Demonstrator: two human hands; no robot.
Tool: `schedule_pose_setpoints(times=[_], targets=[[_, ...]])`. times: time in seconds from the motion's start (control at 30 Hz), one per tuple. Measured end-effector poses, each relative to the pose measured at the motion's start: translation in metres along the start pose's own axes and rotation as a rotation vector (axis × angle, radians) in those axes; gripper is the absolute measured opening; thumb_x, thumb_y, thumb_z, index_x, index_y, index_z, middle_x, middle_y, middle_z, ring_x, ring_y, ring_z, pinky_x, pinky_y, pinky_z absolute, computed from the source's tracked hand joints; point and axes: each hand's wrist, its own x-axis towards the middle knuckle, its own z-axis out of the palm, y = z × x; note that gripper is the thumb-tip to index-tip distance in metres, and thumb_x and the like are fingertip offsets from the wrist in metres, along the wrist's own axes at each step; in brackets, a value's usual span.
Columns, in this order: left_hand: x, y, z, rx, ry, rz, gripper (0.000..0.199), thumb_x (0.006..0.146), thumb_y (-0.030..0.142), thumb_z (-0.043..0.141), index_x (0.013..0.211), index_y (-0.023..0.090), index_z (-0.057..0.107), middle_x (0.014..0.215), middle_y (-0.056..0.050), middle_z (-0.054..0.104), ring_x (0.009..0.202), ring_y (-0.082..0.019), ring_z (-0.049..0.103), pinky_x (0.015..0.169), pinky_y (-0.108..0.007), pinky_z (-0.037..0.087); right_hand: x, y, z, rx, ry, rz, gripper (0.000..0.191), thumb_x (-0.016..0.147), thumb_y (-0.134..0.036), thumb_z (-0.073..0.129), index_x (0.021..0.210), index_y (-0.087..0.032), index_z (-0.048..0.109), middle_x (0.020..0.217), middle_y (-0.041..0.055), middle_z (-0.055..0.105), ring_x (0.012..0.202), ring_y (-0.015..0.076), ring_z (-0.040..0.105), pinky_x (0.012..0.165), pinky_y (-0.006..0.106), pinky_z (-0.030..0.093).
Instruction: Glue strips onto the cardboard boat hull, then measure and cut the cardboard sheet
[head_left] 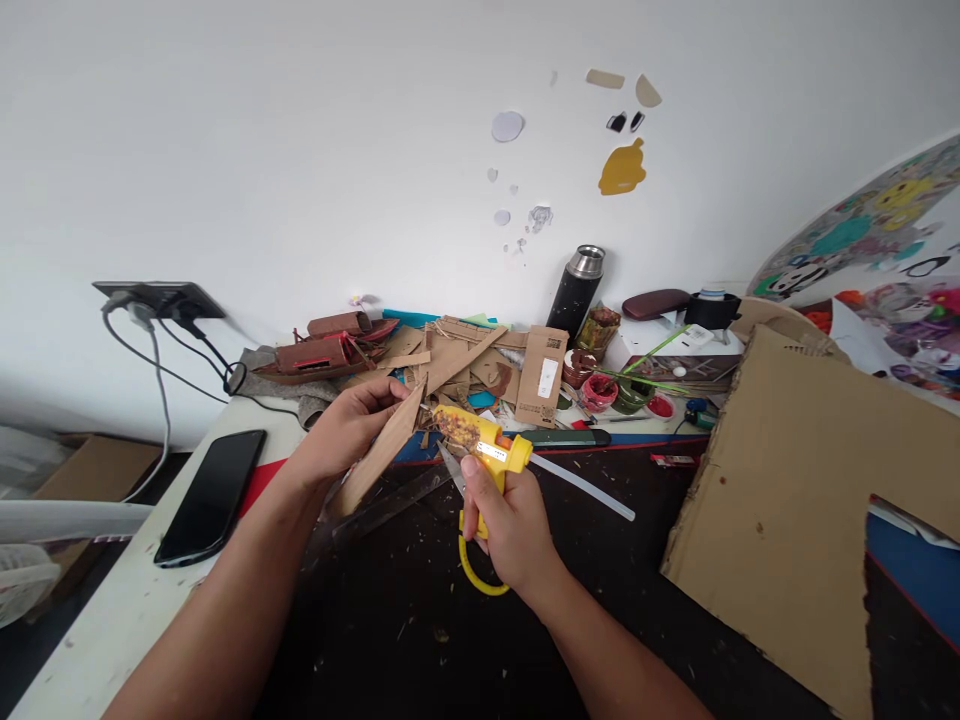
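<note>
My right hand (511, 525) is wrapped round the handle of a yellow glue gun (491, 450). A clear glue stick (585, 487) juts out of the gun's back end. In my left hand (360, 425) is a narrow cardboard strip (382, 450), slanting down toward me, with fingers at its upper end. The gun's nozzle points left at the strip's upper edge; whether they touch I cannot tell. Scissor blades (451, 468) lie behind the gun, partly hidden, and a yellow loop shows below my right hand.
Cardboard scraps (457, 360) pile up at the back, beside a red-brown model boat (315, 355). A black thermos (576, 295), paint pots (600, 390) and a green cutter (562, 438) stand or lie nearby. A phone (212, 497) lies left; a large cardboard sheet (787, 520) covers the right.
</note>
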Motion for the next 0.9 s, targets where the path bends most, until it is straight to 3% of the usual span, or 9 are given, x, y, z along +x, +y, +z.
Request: schedule_pose_setpoints(times=[0.23,0.9], targets=[[-0.0014,0.0068,0.004,0.063,0.022,0.035,0.064,0.062,0.077,0.09,0.082,0.02,0.071,0.08,-0.001,0.068,0.068,-0.015,0.057,0.063,-0.025,0.047,0.0012,0.0001,-0.0004,-0.009,0.017,-0.017,0.077,0.093,-0.083,0.056,0.045,-0.023,0.051,0.038,-0.0011,0.042,0.037,0.0103,0.04,0.04,0.025,0.03],[-0.003,0.0046,0.0013,0.191,0.035,0.139,0.057,0.075,0.074,0.084,0.084,0.02,0.073,0.085,-0.003,0.071,0.076,-0.017,0.06,0.071,-0.026,0.047,0.002,0.0075,-0.0016,0.004,0.051,-0.01,0.078,0.095,-0.081,0.056,0.044,-0.023,0.053,0.036,-0.0032,0.037,0.035,0.0094,0.037,0.041,0.025,0.031]])
